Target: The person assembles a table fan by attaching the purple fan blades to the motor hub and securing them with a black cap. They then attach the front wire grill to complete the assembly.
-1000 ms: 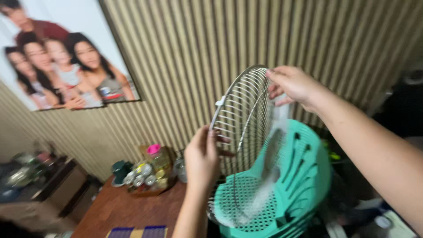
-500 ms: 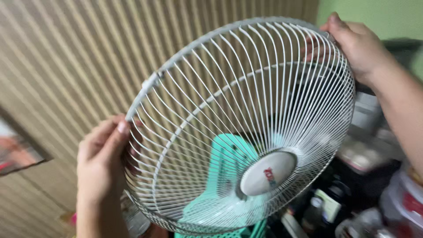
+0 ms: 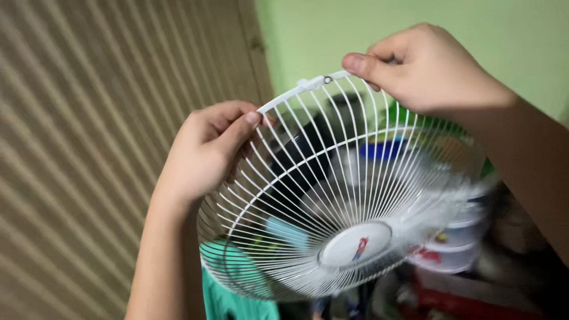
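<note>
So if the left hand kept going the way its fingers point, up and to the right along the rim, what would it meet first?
Probably the small clip on the fan guard rim, then the right hand pinching the rim beyond it. Depth is unclear.

Both hands are up on the top rim of the fan guard [image 3: 332, 195], which hangs tilted with its hollow side facing the camera. The left hand [image 3: 204, 148] pinches the rim at the upper left, the right hand [image 3: 424, 68] pinches it at the upper right, and a small clip [image 3: 303, 83] sits on the rim between them. The round centre cap [image 3: 354, 244] lies low in the guard. Left and behind stands a slatted wall [image 3: 101, 148]; a plain wall [image 3: 332, 35] is behind at right. Below the guard's left edge a plastic basket [image 3: 228, 296] shows; stacked tubs [image 3: 453, 237] sit behind its lower right.
</note>
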